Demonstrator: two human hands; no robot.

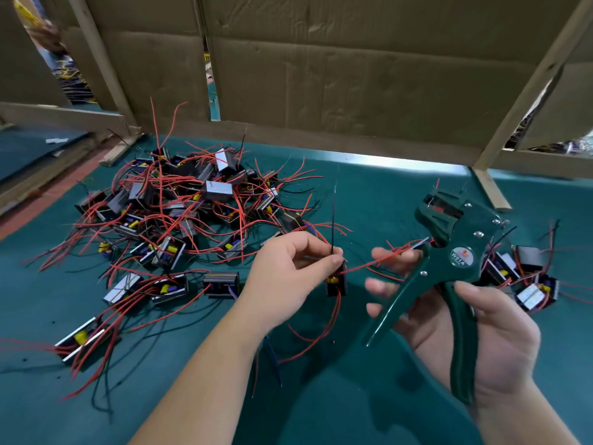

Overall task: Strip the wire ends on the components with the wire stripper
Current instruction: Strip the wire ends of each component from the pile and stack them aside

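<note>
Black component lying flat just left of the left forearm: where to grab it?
Probably pinch the black component across the long sides of its ribbed body, coming from above. It lies flat on the green mat with its top exposed, and its wires trail off sideways.

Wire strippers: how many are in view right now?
1. The green wire stripper is held in the right hand, above the table, just right of the component that the left hand holds. Another could be buried under the heap at left.
</note>
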